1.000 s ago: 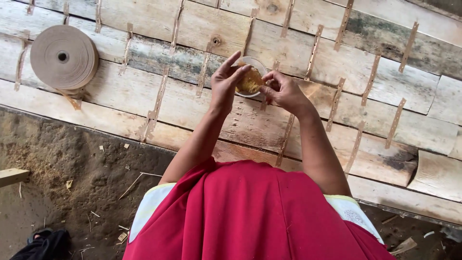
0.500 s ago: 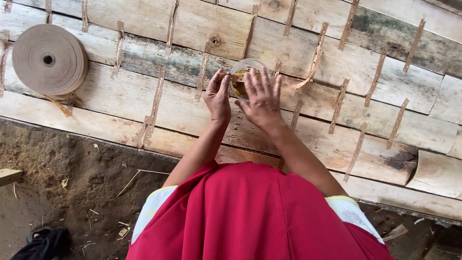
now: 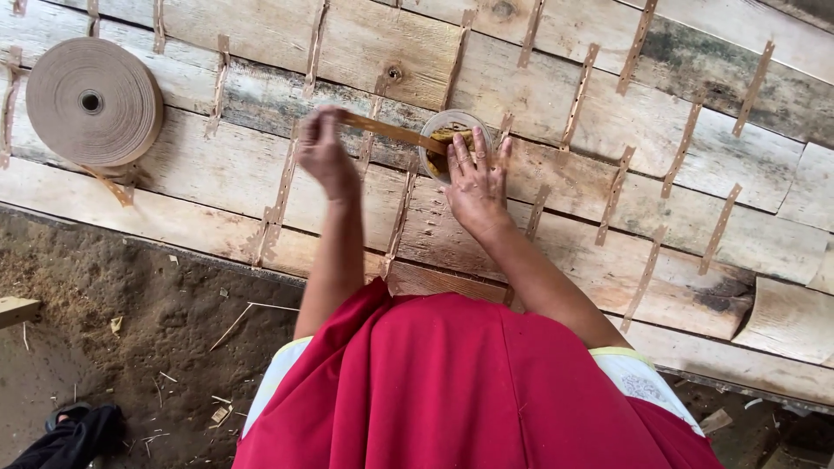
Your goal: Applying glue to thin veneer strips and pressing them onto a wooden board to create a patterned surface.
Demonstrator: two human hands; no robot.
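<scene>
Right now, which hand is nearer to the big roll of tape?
Left. The left hand pinches a brown strip, to the right of the roll. The right hand rests farther right, at the small cup.

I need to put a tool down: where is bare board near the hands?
Bare wood lies between the tape roll and the left hand, and right of the right hand, between paper strips. It is crowded around the small bowl.
</scene>
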